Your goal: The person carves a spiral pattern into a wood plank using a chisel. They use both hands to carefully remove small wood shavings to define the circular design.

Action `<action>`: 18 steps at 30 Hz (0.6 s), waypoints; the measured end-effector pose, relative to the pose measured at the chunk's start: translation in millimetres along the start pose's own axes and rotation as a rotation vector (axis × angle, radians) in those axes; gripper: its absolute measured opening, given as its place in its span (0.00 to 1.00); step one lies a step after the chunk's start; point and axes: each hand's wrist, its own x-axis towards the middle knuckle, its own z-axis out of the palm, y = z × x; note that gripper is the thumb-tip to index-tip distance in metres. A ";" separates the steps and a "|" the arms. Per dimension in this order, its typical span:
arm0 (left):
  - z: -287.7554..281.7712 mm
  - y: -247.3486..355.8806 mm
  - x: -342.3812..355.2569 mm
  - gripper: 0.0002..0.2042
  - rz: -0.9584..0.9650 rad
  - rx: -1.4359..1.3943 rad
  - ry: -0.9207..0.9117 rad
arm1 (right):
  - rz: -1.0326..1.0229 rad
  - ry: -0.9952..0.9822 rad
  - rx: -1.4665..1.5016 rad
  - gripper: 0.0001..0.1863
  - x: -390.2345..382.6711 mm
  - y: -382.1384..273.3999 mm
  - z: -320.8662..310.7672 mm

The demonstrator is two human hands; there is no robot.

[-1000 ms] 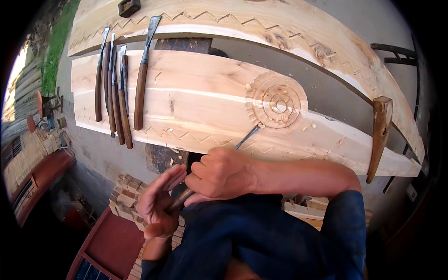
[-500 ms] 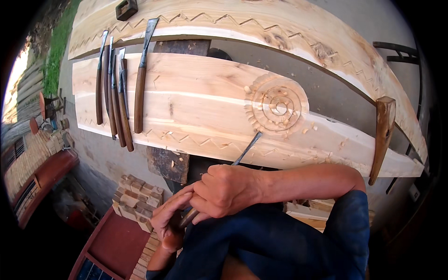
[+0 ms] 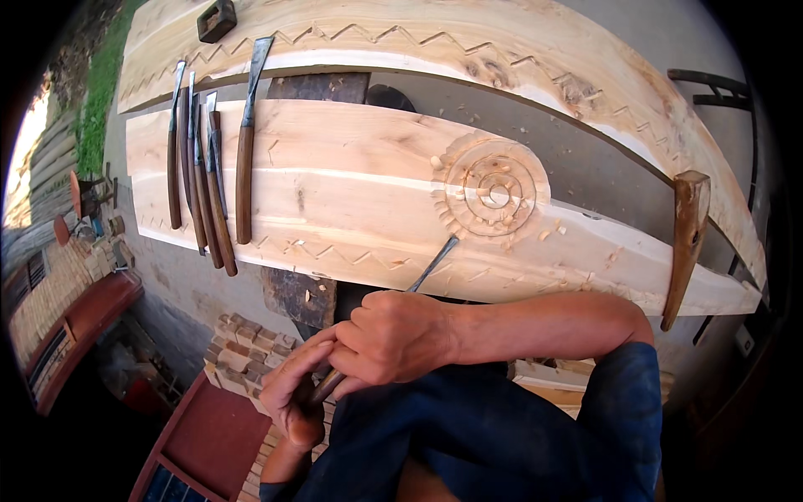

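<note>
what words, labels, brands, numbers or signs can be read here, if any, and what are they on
None can be read.
Long pale wooden board with a round carving: zigzag grooves and rings, no legible lettering.
Slim dark-metal chisel with a wooden handle, in the right hand: no legible marking.
Small whitish object at the far right: too small and blurred to tell.

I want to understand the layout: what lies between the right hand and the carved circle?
In the head view, the chisel's blade points from the right hand toward the carved circle, over the board.
</note>
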 end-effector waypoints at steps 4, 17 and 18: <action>1.5 5.2 9.5 0.58 -0.032 0.012 -0.025 | 0.027 -0.014 -0.011 0.29 -2.1 1.4 -1.2; 3.9 -5.9 -4.9 0.56 -0.030 -0.102 -0.088 | -0.058 -0.015 -0.269 0.29 -3.0 -19.5 -14.7; 5.8 -3.7 -14.3 0.56 -0.031 -0.105 -0.081 | -0.063 -0.021 -0.264 0.29 -5.0 -22.0 -13.5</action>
